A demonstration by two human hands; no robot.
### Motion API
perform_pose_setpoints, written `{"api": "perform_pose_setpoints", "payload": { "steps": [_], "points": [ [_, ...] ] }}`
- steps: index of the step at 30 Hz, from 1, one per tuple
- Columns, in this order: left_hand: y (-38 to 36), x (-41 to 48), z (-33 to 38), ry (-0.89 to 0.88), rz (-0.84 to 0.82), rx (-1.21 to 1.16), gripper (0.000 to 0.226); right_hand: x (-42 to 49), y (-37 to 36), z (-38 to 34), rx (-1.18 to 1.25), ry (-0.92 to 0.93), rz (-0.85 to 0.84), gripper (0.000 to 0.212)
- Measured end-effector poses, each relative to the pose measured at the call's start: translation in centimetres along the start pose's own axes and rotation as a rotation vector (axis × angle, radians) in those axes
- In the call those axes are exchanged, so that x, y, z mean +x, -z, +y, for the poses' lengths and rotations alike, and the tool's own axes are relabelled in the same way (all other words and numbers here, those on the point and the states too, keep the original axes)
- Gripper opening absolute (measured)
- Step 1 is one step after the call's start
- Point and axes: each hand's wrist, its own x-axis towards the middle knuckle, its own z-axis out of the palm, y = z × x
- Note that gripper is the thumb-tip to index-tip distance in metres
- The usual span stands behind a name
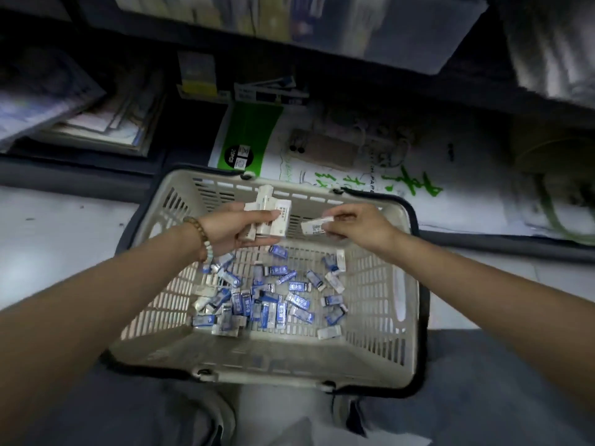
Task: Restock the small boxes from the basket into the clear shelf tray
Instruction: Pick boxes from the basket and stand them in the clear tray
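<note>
Basket [391, 286] of slotted beige plastic, small rectangular boxes [239, 303] inside

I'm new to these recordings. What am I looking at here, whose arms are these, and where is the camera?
No machine here: one camera worn on a person's head looks down at their own bare arms. The left hand grips a bundle of white boxes; the right hand pinches one small box. Below them a pale plastic basket holds many loose blue-and-white boxes. Behind it a phone lies on a green-and-white paper pack, under dim, blurred shelves.
</note>
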Motion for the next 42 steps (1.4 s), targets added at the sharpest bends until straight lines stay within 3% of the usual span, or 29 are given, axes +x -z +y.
{"api": "perform_pose_setpoints", "payload": {
  "steps": [3,8,15,18,23,32,35,39,42],
  "points": [
    [-1.5,-3.8,4.2,-0.124,-0.001,-0.027,0.032,-4.3,3.3,-6.6,0.063,0.132,-0.044,0.022],
    [-4.1,-8.1,6.7,-0.284,-0.003,-0.209,0.027,-9.5,4.9,-12.1,0.429,0.250,-0.133,0.018],
    [-7.7,-7.9,7.5,-0.253,-0.019,-0.331,0.040,-10.3,4.0,-13.7,0.597,0.237,-0.128,0.025],
    [-8.0,-7.5,6.6,-0.236,0.012,-0.250,0.046,-10.0,4.1,-13.0,0.597,0.181,-0.115,0.023],
    [-8.4,-6.9,6.2,-0.259,-0.067,-0.143,0.051,-9.4,3.4,-12.2,0.353,0.177,0.027,0.010],
    [-8.5,-6.5,6.3,-0.284,-0.052,-0.123,0.060,-8.7,2.9,-12.0,0.337,0.187,0.141,0.013],
    [-8.2,-6.4,6.6,-0.295,-0.052,-0.077,0.058,-8.4,3.3,-12.0,0.409,0.097,0.066,0.027],
    [-8.0,-6.5,7.3,-0.305,-0.096,-0.002,0.055,-8.3,3.9,-12.1,0.488,0.020,-0.116,0.030],
    [-7.8,-6.5,8.3,-0.284,-0.117,-0.113,0.052,-8.2,4.4,-12.5,0.596,0.016,-0.142,0.031]
  ]
}}
